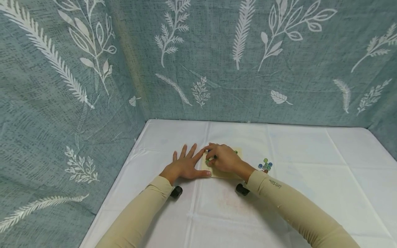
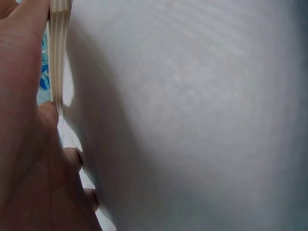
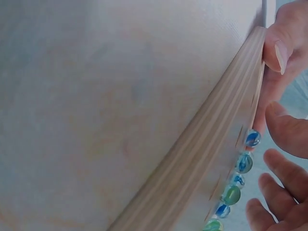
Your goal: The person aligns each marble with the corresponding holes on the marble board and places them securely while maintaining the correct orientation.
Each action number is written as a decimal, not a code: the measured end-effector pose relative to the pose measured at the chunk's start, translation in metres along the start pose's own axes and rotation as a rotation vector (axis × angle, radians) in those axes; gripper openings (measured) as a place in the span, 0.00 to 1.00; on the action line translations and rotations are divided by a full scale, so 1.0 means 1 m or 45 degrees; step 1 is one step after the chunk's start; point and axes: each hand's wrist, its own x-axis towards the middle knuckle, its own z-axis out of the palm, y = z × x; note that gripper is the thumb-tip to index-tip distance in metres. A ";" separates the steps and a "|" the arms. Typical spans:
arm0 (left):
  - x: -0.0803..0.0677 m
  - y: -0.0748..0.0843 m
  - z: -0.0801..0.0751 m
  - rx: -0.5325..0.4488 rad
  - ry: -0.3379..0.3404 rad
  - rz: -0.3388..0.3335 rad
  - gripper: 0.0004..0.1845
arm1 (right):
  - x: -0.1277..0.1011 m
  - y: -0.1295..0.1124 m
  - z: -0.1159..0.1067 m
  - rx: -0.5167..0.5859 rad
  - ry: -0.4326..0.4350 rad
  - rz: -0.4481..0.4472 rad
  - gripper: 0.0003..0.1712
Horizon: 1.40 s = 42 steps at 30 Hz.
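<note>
A light wooden board (image 1: pixel 227 174) lies flat on the white table, its layered edge (image 3: pixel 192 139) showing in the right wrist view. My left hand (image 1: pixel 186 167) is spread at its left side, the thumb on the near left corner and the index fingertip by the far left part. Over the board is my right hand (image 1: pixel 224 157), fingers bent above glass marbles. Blue and green marbles (image 3: pixel 231 195) stand in a row on the board beside those fingers. A dark green marble (image 1: pixel 215 157) shows between thumb and fingers in the head view; I cannot tell whether it is held.
Several loose marbles (image 1: pixel 265 166), blue, green, clear and reddish, lie clustered on the table right of the board. Black wrist devices (image 1: pixel 176 192) sit under both wrists. Patterned blue-green cloth (image 1: pixel 223 93) hangs behind the table and along its left side.
</note>
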 end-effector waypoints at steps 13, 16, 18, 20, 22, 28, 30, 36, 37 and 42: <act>0.001 0.000 0.000 -0.008 0.003 0.006 0.58 | 0.001 0.002 0.003 -0.013 -0.008 0.021 0.07; 0.003 0.000 0.001 0.010 0.010 -0.003 0.57 | 0.001 0.002 0.003 -0.018 -0.013 0.037 0.07; 0.004 -0.001 0.002 0.013 0.008 -0.006 0.56 | 0.001 0.002 0.004 -0.023 -0.017 0.035 0.08; 0.005 -0.001 0.002 0.011 0.007 -0.007 0.56 | 0.001 0.002 0.003 -0.026 -0.020 0.023 0.08; 0.005 -0.001 0.002 0.005 0.007 -0.005 0.57 | 0.001 0.002 0.002 -0.026 -0.020 0.016 0.08; 0.002 -0.001 0.001 -0.010 0.003 0.001 0.59 | -0.003 0.004 -0.004 -0.026 -0.011 0.016 0.09; 0.003 -0.001 0.001 -0.001 0.004 -0.005 0.58 | -0.005 0.006 -0.008 -0.013 -0.001 0.015 0.09; 0.007 -0.002 0.003 -0.006 -0.011 -0.032 0.58 | -0.015 0.014 -0.018 0.068 0.036 0.068 0.08; 0.007 -0.001 0.003 -0.005 -0.011 -0.032 0.58 | -0.017 0.016 -0.019 0.076 0.043 0.074 0.08; 0.007 0.001 0.002 0.026 0.009 -0.025 0.57 | -0.028 0.024 -0.025 0.105 0.071 0.080 0.08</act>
